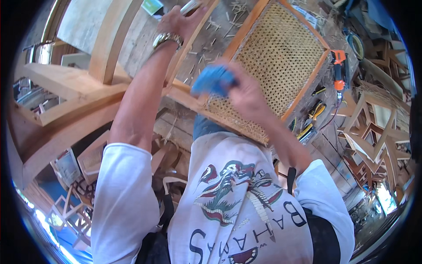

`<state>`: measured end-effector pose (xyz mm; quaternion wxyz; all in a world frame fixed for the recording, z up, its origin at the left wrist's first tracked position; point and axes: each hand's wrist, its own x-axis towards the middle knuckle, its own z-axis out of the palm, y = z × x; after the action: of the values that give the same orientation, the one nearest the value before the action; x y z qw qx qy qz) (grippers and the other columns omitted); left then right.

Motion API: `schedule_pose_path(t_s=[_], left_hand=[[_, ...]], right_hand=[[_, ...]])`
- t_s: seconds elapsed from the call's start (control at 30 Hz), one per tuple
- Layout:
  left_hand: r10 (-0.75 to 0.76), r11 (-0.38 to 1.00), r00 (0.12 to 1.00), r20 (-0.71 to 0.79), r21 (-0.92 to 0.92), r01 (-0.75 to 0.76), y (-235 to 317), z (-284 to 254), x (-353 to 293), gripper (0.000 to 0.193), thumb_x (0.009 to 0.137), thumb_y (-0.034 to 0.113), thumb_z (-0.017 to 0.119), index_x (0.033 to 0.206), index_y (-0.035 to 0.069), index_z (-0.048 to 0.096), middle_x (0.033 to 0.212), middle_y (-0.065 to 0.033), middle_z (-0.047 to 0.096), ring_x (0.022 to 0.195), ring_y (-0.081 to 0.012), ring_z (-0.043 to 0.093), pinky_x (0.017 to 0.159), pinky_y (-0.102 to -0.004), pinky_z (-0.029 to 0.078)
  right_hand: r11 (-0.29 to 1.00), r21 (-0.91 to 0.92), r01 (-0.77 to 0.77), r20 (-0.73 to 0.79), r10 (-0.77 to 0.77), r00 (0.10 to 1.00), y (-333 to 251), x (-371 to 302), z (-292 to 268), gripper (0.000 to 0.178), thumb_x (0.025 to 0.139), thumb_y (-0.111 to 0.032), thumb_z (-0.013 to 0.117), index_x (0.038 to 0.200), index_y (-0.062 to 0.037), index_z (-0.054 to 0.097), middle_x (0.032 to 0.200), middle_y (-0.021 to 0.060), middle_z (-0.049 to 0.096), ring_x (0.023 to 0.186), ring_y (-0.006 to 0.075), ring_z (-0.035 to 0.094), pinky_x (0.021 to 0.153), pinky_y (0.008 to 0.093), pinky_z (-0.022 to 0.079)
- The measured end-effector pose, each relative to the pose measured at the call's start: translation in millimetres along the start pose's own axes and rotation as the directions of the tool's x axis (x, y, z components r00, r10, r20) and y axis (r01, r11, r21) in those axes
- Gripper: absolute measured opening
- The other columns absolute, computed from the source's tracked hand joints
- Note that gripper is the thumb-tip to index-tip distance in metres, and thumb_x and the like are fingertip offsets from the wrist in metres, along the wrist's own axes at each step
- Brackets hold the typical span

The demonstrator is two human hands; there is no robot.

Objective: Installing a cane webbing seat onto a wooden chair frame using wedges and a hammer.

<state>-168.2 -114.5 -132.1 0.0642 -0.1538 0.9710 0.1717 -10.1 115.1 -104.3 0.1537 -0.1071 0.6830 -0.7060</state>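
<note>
My left hand [178, 22], with a metal-band watch at the wrist, is at the top, beside a slanting wooden rail [195, 39]. Its fingers close round a pale, slim object [191, 6] whose kind I cannot make out. My right hand [246, 90] is blurred by motion and grips a crumpled blue cloth [211, 81]. The cloth is over the near left corner of a wooden frame with a woven cane panel [285, 53]. Whether it touches the wood is unclear. Frayed cane strands [239, 121] show along the frame's near edge, close to my body.
An orange-and-black air tool [338, 72] with a hose lies right of the panel, near yellow-handled pliers [316, 111]. Cane scraps [204, 57] litter the worktable. Curved wooden furniture parts [70, 103] stand at left; several chair frames [373, 136] are piled at right.
</note>
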Motion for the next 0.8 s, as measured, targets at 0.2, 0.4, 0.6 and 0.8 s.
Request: schedule_pose_path(t_s=[0.2, 0.4, 0.6, 0.8], left_hand=[[-0.02, 0.999, 0.999, -0.025, -0.033, 0.019, -1, 2, 1, 0.088, 0.072, 0.084, 0.056, 0.104, 0.004, 0.069, 0.096, -0.0205, 0.072, 0.095, -0.0339, 0.068, 0.084, -0.0417, 0.051], [-0.052, 0.997, 0.999, 0.01, -0.055, 0.052, 0, 3, 4, 0.081, 0.071, 0.081, 0.059, 0.099, 0.005, 0.068, 0.094, -0.0188, 0.072, 0.092, -0.0346, 0.069, 0.083, -0.0423, 0.051], [-0.081, 0.996, 0.997, -0.015, -0.023, 0.08, -1, 8, 6, 0.079, 0.071, 0.08, 0.061, 0.104, 0.008, 0.07, 0.092, -0.0171, 0.072, 0.09, -0.0328, 0.07, 0.081, -0.0417, 0.052], [-0.066, 0.997, 0.997, -0.026, -0.041, 0.065, 1, 6, 5, 0.077, 0.072, 0.078, 0.063, 0.106, 0.01, 0.072, 0.089, -0.0146, 0.073, 0.088, -0.0286, 0.07, 0.078, -0.0393, 0.052]], right_hand=[[0.698, -0.681, 0.223, -0.198, -0.468, 0.862, 22, 110, -107, 0.037, 0.081, 0.007, 0.058, 0.113, -0.012, 0.067, 0.096, 0.012, 0.069, 0.089, 0.032, 0.064, 0.084, 0.0398, 0.051], [0.64, -0.726, 0.252, 0.184, -0.172, 0.968, 32, 23, -17, 0.021, 0.079, 0.0, 0.054, 0.092, -0.0095, 0.067, 0.084, 0.0142, 0.065, 0.082, 0.0351, 0.061, 0.075, 0.0467, 0.048], [0.963, -0.267, -0.015, 0.297, 0.097, 0.95, 15, -49, 10, 0.037, 0.087, -0.006, 0.06, 0.123, -0.0114, 0.06, 0.091, 0.0137, 0.056, 0.079, 0.0318, 0.059, 0.076, 0.0456, 0.05], [0.873, -0.365, 0.325, 0.474, -0.127, 0.871, 36, -32, 14, 0.028, 0.085, -0.02, 0.069, 0.11, -0.0114, 0.063, 0.088, 0.0107, 0.055, 0.081, 0.0298, 0.06, 0.072, 0.0428, 0.05]])
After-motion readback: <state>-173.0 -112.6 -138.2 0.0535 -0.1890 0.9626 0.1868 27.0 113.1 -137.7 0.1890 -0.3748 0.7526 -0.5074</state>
